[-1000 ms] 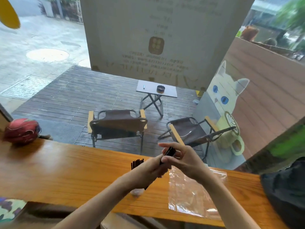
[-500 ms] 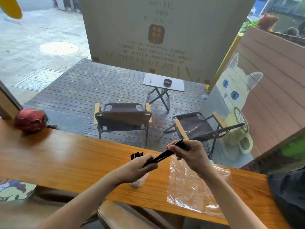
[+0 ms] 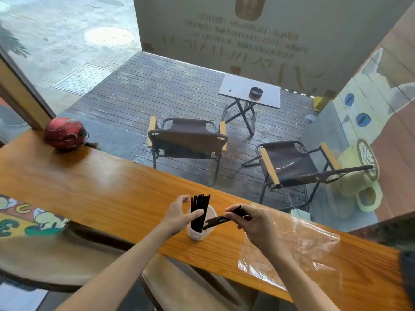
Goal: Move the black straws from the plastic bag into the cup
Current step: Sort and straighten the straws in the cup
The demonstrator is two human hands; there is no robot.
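Observation:
A translucent white cup (image 3: 200, 231) stands on the wooden counter (image 3: 101, 189) with several black straws (image 3: 199, 205) upright in it. My left hand (image 3: 179, 215) wraps the cup's left side, thumb across the straws. My right hand (image 3: 252, 223) grips a small bunch of black straws (image 3: 216, 219), tilted with the lower ends over the cup's rim. The clear plastic bag (image 3: 298, 250) lies flat on the counter under and right of my right wrist.
A red helmet (image 3: 64, 133) sits at the counter's far left by the window. A patterned cushion (image 3: 27, 218) lies below the counter's left edge. Beyond the glass stand two folding chairs (image 3: 187, 140) and a small table. A dark bag (image 3: 407, 261) is at the right edge.
My left hand let go of the straw bunch and took hold of the cup. My right hand lowered the bunch toward the cup's mouth. The view tilted downward.

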